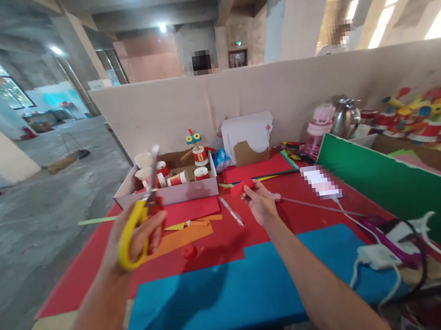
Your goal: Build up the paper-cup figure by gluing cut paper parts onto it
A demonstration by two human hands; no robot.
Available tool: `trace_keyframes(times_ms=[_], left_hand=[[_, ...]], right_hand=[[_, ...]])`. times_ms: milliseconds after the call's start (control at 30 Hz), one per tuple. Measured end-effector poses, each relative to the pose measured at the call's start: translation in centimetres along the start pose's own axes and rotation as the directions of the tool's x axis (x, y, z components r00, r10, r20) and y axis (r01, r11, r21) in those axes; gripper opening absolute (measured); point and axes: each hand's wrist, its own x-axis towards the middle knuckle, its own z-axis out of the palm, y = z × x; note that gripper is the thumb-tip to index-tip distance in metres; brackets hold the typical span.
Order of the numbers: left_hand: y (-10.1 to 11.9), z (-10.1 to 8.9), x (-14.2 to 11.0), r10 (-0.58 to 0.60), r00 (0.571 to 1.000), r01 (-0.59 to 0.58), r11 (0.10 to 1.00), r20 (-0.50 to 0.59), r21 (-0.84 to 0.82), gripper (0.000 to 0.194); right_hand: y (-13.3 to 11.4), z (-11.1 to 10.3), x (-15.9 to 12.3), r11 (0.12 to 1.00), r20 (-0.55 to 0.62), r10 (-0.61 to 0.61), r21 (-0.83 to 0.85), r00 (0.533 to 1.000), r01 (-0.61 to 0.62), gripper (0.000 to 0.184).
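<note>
My left hand [150, 233] is closed around yellow-handled scissors [124, 248], whose metal blades point up and away, blurred. Something red shows beside that hand; what it is I cannot make out. My right hand [261, 203] pinches a small piece of red paper [242, 186] between thumb and fingers. On the table between both hands lie a white pen [232, 211], orange paper [181, 240] with small cut scraps, and a round red cap-like piece [189, 251]. Blue paper [238, 298] covers the table's near edge.
Behind my left hand stands an open box [175, 193] of paper cups with a robot-like cup figure [199, 154]. A green box panel [398, 190], a power strip [393, 239] with cables and a phone [322, 181] occupy the right. A pale partition [164, 107] rises behind.
</note>
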Motion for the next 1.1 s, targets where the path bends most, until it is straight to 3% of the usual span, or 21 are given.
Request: trace_keyframes(times_ms=[133,200,267,367,467,567,633,767,1100], left_hand=[[-2.3,6.4,3.4,0.024,0.965,0.025,0.983,0.263,-0.182,0.043],[-3.9,8.0,4.0,0.044,0.964,0.033,0.959,0.264,-0.282,0.048],[-5.4,8.8,4.1,0.054,0.969,0.016,0.959,0.241,-0.282,0.050],[-7.1,8.8,3.7,0.069,0.960,-0.028,0.988,0.272,-0.153,0.049],[-7.5,8.0,3.5,0.183,0.958,-0.228,0.953,0.220,0.198,0.042],[-7.0,7.4,3.5,0.248,0.938,-0.346,0.706,0.242,0.618,0.045],[-6.5,7.4,3.4,0.195,0.937,-0.349,0.570,0.290,0.744,0.047],[-6.3,8.0,3.2,0.079,0.938,-0.334,0.463,0.337,0.821,0.047],[-6.7,8.4,3.4,0.023,0.937,-0.329,0.402,0.350,0.854,0.039]], right_hand=[[-0.4,0.0,-0.1,0.999,0.038,0.015,-0.031,0.999,-0.013,0.026],[-0.5,0.1,-0.2,0.999,0.050,0.037,-0.006,0.998,-0.037,0.026],[-0.6,0.2,-0.3,0.998,0.059,0.053,0.025,0.997,-0.055,0.027],[-0.7,0.3,-0.4,0.997,0.057,0.068,0.035,0.996,-0.070,0.030],[-0.8,0.2,-0.5,0.996,0.032,0.084,0.031,0.996,-0.085,0.031],[-1.0,0.1,-0.4,0.995,-0.028,0.093,0.038,0.995,-0.092,0.030],[-1.2,0.3,-0.4,0.995,-0.060,0.086,0.061,0.994,-0.082,0.031],[-1.5,0.8,-0.6,0.989,-0.067,0.079,0.126,0.995,-0.070,0.035],[-1.1,1.3,-1.3,0.987,0.044,0.104,0.121,0.994,-0.109,0.033]])
